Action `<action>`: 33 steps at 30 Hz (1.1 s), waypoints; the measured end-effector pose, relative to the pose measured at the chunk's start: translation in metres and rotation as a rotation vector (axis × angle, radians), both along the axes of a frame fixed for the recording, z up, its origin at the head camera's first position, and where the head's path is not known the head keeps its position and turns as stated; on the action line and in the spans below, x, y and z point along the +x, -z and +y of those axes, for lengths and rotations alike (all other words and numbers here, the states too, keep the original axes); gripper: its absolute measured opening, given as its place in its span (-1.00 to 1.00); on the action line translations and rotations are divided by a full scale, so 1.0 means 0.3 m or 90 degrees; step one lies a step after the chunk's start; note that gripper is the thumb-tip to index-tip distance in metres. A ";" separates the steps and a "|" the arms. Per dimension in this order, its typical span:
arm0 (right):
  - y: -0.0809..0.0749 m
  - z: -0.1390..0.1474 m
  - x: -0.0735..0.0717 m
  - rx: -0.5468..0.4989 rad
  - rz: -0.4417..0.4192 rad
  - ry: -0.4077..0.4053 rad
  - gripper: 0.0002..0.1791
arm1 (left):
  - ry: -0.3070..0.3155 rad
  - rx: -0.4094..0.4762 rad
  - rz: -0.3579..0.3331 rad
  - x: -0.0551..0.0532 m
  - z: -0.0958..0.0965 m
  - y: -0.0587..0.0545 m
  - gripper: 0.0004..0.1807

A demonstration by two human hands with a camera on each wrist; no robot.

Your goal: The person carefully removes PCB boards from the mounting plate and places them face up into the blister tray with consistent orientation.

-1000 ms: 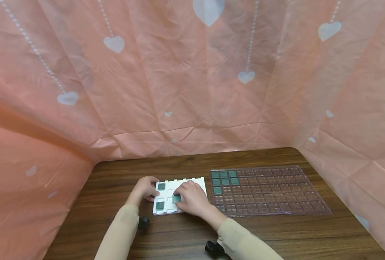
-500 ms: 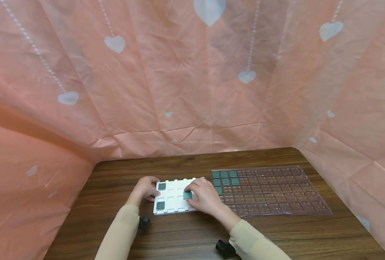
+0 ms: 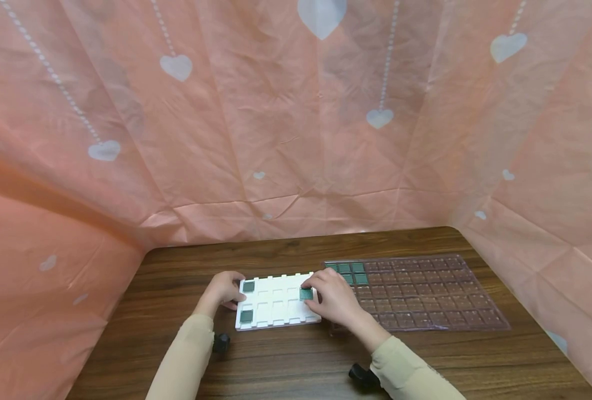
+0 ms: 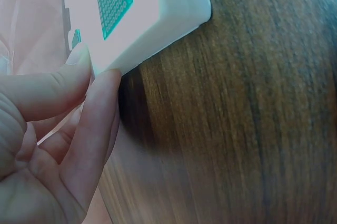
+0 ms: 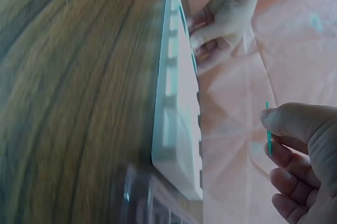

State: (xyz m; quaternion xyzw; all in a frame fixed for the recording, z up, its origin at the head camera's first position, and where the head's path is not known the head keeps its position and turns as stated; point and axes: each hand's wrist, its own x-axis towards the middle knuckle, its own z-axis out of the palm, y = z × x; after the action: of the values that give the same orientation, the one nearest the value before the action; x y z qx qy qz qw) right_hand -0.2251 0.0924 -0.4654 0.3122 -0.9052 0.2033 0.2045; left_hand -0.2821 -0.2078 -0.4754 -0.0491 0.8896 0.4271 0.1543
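Observation:
My right hand [image 3: 338, 297] pinches a small green perforated circuit board [image 3: 306, 293] by its edges, over the right end of a white slotted tray [image 3: 267, 315]. In the right wrist view the board [image 5: 269, 135] appears edge-on between thumb and fingertip, raised off the tray [image 5: 171, 124]. My left hand [image 3: 224, 289] grips the tray's left end; in the left wrist view its thumb and fingers [image 4: 102, 103] meet at the tray's corner. Two green boards lie in the tray's left column, one at the back [image 3: 248, 286] and one at the front [image 3: 246, 316].
Right of the white tray lies a clear plastic compartment tray [image 3: 426, 294], with several green boards [image 3: 358, 268] in its back left compartments. My right hand covers part of its left side. The wooden table [image 3: 276, 366] meets pink curtains [image 3: 296, 139] at the back and sides.
My right hand has moved rightward with the board, from the middle of the white tray to its right end. My left hand stays at the tray's left end.

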 end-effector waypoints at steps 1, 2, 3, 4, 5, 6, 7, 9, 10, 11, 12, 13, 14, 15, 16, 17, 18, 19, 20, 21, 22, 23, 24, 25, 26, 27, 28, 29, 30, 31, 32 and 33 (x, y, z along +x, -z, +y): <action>-0.002 0.008 -0.001 0.001 0.002 0.000 -0.69 | 0.000 0.000 0.000 0.000 -0.001 0.000 -0.38; -0.005 0.016 -0.003 0.004 0.003 0.001 -0.69 | 0.001 0.000 0.000 0.000 -0.001 0.001 -0.39; -0.007 0.024 -0.004 0.006 0.003 0.003 -0.69 | 0.002 -0.001 0.001 0.000 -0.001 0.001 -0.39; -0.009 0.032 -0.005 0.007 0.003 0.004 -0.68 | 0.003 -0.001 0.001 0.001 -0.001 0.001 -0.38; -0.011 0.040 -0.006 0.007 0.003 0.005 -0.68 | 0.004 -0.002 0.002 0.001 -0.002 0.001 -0.38; -0.014 0.047 -0.006 0.006 0.002 0.006 -0.68 | 0.005 -0.003 0.002 0.002 -0.002 0.001 -0.39; -0.016 0.056 -0.007 0.006 0.001 0.007 -0.68 | 0.006 -0.003 0.003 0.002 -0.002 0.001 -0.39; -0.021 0.072 -0.008 0.000 0.000 0.009 -0.68 | 0.006 -0.003 0.003 0.002 -0.002 0.001 -0.39; -0.023 0.081 -0.008 -0.003 0.000 0.009 -0.68 | 0.005 -0.004 0.003 0.002 -0.002 0.001 -0.39; -0.025 0.089 -0.008 -0.007 -0.002 0.009 -0.68 | 0.005 -0.005 0.003 0.002 -0.002 0.001 -0.39; -0.027 0.097 -0.009 -0.011 -0.003 0.009 -0.68 | 0.006 -0.007 0.003 0.002 -0.002 0.002 -0.39; -0.030 0.106 -0.009 -0.015 -0.004 0.008 -0.69 | 0.005 -0.007 0.002 0.002 -0.001 0.001 -0.39; -0.032 0.114 -0.009 -0.018 -0.004 0.007 -0.69 | 0.005 -0.009 0.002 0.003 -0.001 0.001 -0.39; -0.034 0.122 -0.009 -0.020 -0.005 0.007 -0.69 | 0.006 -0.010 0.001 0.003 -0.001 0.001 -0.39; -0.036 0.130 -0.010 -0.020 -0.004 0.007 -0.68 | 0.006 -0.011 0.001 0.004 -0.001 0.000 -0.39; -0.037 0.138 -0.010 -0.020 -0.005 0.009 -0.68 | 0.006 -0.012 0.001 0.004 -0.001 0.000 -0.39; -0.038 0.146 -0.012 -0.018 -0.004 0.011 -0.68 | 0.006 -0.012 0.002 0.004 -0.001 0.001 -0.39; -0.039 0.153 -0.013 -0.017 -0.003 0.012 -0.68 | 0.006 -0.011 0.002 0.004 0.000 0.000 -0.39; -0.040 0.161 -0.014 -0.017 -0.003 0.014 -0.68 | 0.006 -0.012 0.004 0.005 0.000 -0.001 -0.39; -0.041 0.169 -0.015 -0.017 -0.003 0.014 -0.67 | 0.006 -0.012 0.004 0.004 0.000 -0.001 -0.39; -0.040 0.177 -0.017 -0.016 -0.002 0.015 -0.67 | 0.006 -0.011 0.004 0.004 0.000 -0.002 -0.39; -0.040 0.184 -0.019 -0.018 -0.002 0.014 -0.66 | 0.006 -0.011 0.005 0.004 0.000 -0.002 -0.39; -0.040 0.192 -0.021 -0.019 -0.001 0.014 -0.66 | 0.006 -0.011 0.005 0.004 -0.001 -0.003 -0.39; -0.039 0.199 -0.024 -0.020 0.000 0.014 -0.65 | 0.005 -0.011 0.004 0.003 -0.001 -0.002 -0.39; -0.038 0.206 -0.026 -0.021 0.000 0.014 -0.65 | 0.005 -0.011 0.004 0.002 -0.002 0.000 -0.39; -0.036 0.212 -0.029 -0.021 0.001 0.014 -0.65 | 0.004 -0.009 0.003 0.002 -0.002 0.000 -0.39; -0.035 0.218 -0.031 -0.020 0.002 0.015 -0.65 | 0.003 -0.007 0.003 0.002 -0.002 0.000 -0.39; -0.033 0.223 -0.034 -0.019 0.003 0.016 -0.64 | 0.003 -0.006 0.002 0.001 -0.002 0.002 -0.39; -0.031 0.229 -0.036 -0.016 0.003 0.018 -0.64 | 0.002 -0.005 0.001 0.001 -0.002 0.002 -0.39; -0.030 0.234 -0.039 -0.014 0.003 0.018 -0.64 | 0.001 -0.003 0.001 0.001 -0.002 0.002 -0.39; -0.029 0.238 -0.041 -0.013 0.003 0.018 -0.64 | 0.002 -0.002 0.000 0.001 -0.002 0.002 -0.39; -0.028 0.243 -0.043 -0.009 0.004 0.019 -0.64 | 0.001 -0.001 0.000 0.002 -0.001 0.001 -0.39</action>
State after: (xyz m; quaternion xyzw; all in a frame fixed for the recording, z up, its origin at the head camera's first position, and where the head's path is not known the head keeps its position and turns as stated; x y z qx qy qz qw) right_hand -0.2379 0.1653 -0.4570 0.2979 -0.9076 0.2057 0.2124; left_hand -0.2816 -0.2082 -0.4757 -0.0487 0.8901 0.4259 0.1547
